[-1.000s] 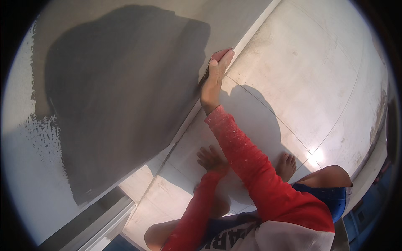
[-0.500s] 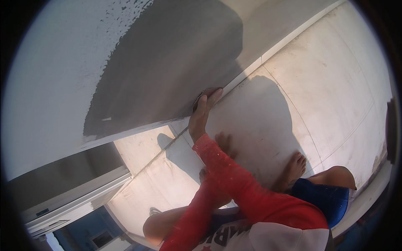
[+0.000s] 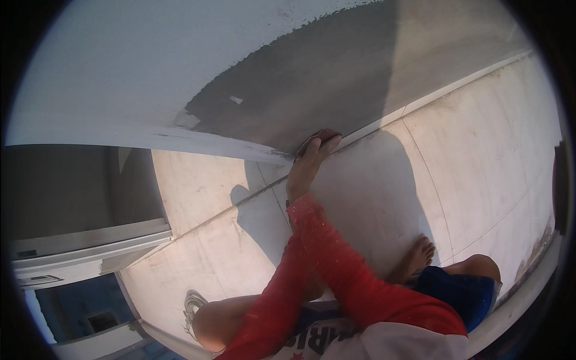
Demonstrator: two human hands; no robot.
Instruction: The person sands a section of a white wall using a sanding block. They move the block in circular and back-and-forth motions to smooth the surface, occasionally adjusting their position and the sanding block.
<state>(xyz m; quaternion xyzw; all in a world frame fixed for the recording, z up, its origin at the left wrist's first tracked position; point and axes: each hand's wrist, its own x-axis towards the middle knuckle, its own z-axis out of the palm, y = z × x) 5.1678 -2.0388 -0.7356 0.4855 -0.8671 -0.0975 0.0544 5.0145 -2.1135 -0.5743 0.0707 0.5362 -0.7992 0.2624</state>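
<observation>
My right hand [image 3: 309, 165] is closed on a reddish-brown piece of sandpaper [image 3: 327, 134] and presses it against the bottom edge of the wall, where a dark grey patch [image 3: 300, 78] meets the white strip at the floor. The fingers point up and to the right along the wall. My left arm [image 3: 273, 294], in a red sleeve, reaches forward and passes behind the right forearm. The left hand is hidden there, so its fingers do not show.
White paint [image 3: 132, 78] with a ragged edge borders the grey patch. Pale floor slabs [image 3: 480, 156] with thin joints lie to the right. My bare foot [image 3: 415, 258] rests on the floor; a sandal [image 3: 193, 309] is at left. A window-like recess [image 3: 66, 192] stands at far left.
The view has shifted, and the wall now sits differently. My right hand remains at the wall's base with the sandpaper. The left hand's fingers, seen beyond the right forearm before, are now hidden.
</observation>
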